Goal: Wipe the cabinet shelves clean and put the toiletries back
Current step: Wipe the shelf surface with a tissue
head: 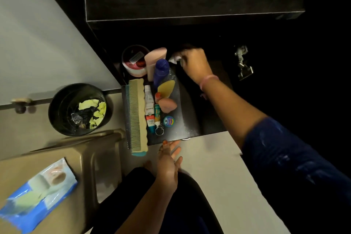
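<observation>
Carefully now, because your right hand (193,62) is working at the back of the dark shelf (191,119), right of centre in the frame, just beside the upright toiletries: the blue bottle (161,72), the pink tube (154,59) and the round jar (134,61) behind them. A wide sweep to the left would likely knock the bottle or tube over, and they could topple onto the small things lying toward the front edge: the tubes (150,108), the peach sponge (168,104), the little blue tin (168,121) and the metal ring (159,130). Any of those could slide off the lip. The long comb (137,114) already overhangs that front edge at lower centre, so a nudge from your left hand could tip it to the floor. Your right hand is clenched around a white wipe (173,58), with only a crumpled corner showing past the knuckles; whether it presses on the shelf itself I cannot tell in this darkness. Your left hand (168,161) is loosely spread and grasps nothing, its fingertips (164,142) touching the shelf's front edge just right of the comb's end. The shelf's right half looks bare, with the items crowded to the left. Used tissues sit in the bin (78,109) at middle left.
</observation>
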Demonstrator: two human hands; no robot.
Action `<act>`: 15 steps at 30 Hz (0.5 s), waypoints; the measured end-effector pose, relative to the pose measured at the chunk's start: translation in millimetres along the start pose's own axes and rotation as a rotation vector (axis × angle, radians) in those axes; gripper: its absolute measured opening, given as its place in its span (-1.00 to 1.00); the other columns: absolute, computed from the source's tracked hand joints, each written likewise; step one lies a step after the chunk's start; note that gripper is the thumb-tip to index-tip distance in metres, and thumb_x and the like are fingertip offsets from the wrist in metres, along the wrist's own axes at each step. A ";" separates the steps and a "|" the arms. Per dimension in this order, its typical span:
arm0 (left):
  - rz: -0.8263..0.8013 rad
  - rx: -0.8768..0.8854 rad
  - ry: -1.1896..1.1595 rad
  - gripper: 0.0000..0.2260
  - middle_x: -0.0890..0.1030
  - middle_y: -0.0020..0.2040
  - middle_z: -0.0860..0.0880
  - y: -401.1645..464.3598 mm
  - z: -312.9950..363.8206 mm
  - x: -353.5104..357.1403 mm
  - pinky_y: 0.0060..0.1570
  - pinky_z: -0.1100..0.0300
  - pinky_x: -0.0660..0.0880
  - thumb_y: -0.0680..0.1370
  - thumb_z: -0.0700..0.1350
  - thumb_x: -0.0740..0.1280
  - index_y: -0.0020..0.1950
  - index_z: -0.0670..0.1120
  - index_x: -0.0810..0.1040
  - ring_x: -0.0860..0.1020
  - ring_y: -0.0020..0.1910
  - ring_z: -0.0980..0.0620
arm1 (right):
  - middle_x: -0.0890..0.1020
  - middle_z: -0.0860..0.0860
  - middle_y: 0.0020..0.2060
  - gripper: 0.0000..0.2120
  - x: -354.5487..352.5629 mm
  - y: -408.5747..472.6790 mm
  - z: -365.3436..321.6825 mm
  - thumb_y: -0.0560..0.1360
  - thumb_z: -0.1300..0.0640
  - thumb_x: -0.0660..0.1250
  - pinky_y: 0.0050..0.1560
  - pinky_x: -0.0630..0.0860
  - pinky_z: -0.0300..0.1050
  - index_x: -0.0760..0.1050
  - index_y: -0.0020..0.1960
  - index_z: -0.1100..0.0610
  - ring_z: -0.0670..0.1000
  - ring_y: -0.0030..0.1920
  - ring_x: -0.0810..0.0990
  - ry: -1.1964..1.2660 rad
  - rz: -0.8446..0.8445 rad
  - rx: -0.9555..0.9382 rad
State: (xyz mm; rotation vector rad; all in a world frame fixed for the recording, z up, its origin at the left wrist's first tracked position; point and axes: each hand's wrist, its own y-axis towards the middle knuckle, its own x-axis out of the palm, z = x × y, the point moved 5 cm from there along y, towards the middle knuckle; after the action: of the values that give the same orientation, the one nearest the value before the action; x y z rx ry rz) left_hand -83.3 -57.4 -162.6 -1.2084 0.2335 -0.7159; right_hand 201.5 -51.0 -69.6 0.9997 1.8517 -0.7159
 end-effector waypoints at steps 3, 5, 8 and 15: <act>0.011 -0.038 -0.028 -0.84 0.54 0.08 -0.01 3.9 -4.7 -3.0 0.24 0.00 0.41 0.63 0.04 0.06 -0.02 0.12 0.41 0.51 0.13 -0.03 | 0.47 0.21 0.28 -0.66 31.9 30.0 -1.8 0.58 0.23 0.12 0.25 0.38 -0.04 0.37 0.35 0.20 0.20 0.24 0.47 -0.153 -0.236 0.092; -0.002 -0.019 -0.032 -0.83 0.56 0.01 0.03 4.2 -4.8 -2.3 0.21 0.03 0.41 0.64 0.01 0.06 -0.04 0.12 0.42 0.52 0.08 0.02 | 0.48 0.26 0.25 -0.68 41.7 26.3 -2.8 0.59 0.27 0.08 0.23 0.37 0.01 0.39 0.31 0.27 0.24 0.22 0.47 -0.238 -0.251 0.087; -0.010 -0.008 -0.040 -0.79 0.57 -0.02 0.08 6.4 -7.7 -2.6 0.19 0.04 0.40 0.65 0.00 0.04 -0.08 0.11 0.43 0.53 0.01 0.09 | 0.54 0.26 0.16 -0.72 40.2 5.7 2.1 0.57 0.31 0.10 0.15 0.37 -0.05 0.49 0.19 0.30 0.22 0.19 0.50 -0.169 -0.131 0.044; -0.007 -0.022 -0.017 -0.72 0.57 0.11 0.10 8.5 -10.4 0.1 0.18 0.07 0.40 0.65 0.06 -0.02 0.09 0.08 0.47 0.52 0.02 0.17 | 0.56 0.07 0.12 -0.75 49.0 -77.9 21.9 0.54 0.12 0.24 0.31 0.35 -0.14 0.56 0.17 0.14 -0.01 0.18 0.50 0.059 -0.052 0.038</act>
State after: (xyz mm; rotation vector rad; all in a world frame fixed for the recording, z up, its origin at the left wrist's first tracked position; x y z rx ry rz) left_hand -85.5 -64.0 -174.0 -1.2361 0.2236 -0.7112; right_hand 130.3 -91.0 -117.4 1.0104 1.9270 -0.7627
